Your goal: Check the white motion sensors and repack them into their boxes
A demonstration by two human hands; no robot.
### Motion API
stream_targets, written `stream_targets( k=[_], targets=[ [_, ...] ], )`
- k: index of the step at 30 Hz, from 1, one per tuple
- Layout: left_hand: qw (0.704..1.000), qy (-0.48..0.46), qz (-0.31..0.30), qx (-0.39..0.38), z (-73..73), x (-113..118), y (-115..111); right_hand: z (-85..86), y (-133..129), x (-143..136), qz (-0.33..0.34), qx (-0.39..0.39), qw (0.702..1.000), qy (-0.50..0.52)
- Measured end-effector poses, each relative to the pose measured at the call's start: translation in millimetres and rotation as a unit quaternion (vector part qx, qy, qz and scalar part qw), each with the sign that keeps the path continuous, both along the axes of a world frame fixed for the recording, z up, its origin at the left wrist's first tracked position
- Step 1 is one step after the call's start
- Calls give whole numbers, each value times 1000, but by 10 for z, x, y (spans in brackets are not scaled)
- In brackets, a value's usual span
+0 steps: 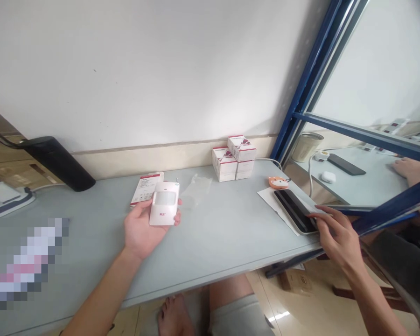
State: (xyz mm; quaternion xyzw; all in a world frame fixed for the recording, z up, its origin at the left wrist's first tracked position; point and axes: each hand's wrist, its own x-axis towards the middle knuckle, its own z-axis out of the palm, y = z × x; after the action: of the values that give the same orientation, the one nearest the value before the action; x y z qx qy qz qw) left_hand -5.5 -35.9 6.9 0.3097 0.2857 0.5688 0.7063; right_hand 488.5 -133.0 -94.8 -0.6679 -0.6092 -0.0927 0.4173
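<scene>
My left hand (142, 228) is closed around a white motion sensor (164, 212) with a short antenna on top, its front turned up towards me above the table. Partly behind it lies a flat white and red box (145, 186); a crumpled clear plastic bag (198, 186) is to its right. Near the table's right edge, my right hand (339, 235) has its fingers stretched out, the fingertips at the lower right corner of a dark-screened smartphone (294, 210). Under the phone is a white sheet of paper (269, 197), and an orange animal-faced case (278, 182) sits just beyond.
Several small white and red boxes (236, 161) are stacked by the wall. A black cylindrical object (58, 163) stands tilted at the left. Past the blue metal frame (301, 93), another person's hand (409, 167) rests on a neighbouring table near a tin can (307, 147).
</scene>
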Motion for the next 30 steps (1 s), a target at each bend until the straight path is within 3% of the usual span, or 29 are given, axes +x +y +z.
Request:
stream_targets(
  k=[6,13,30],
  targets=[
    [1000,9,-2,5,0,2,-3,65,-83,-131,24,34,999,15],
    [1000,11,-2,0,0,-6,0,99,-142,-228,80,2,997,-14],
    [1000,-4,9,-7,17,13,-8,6,-7,-124,59,-60,995,-55]
  ],
)
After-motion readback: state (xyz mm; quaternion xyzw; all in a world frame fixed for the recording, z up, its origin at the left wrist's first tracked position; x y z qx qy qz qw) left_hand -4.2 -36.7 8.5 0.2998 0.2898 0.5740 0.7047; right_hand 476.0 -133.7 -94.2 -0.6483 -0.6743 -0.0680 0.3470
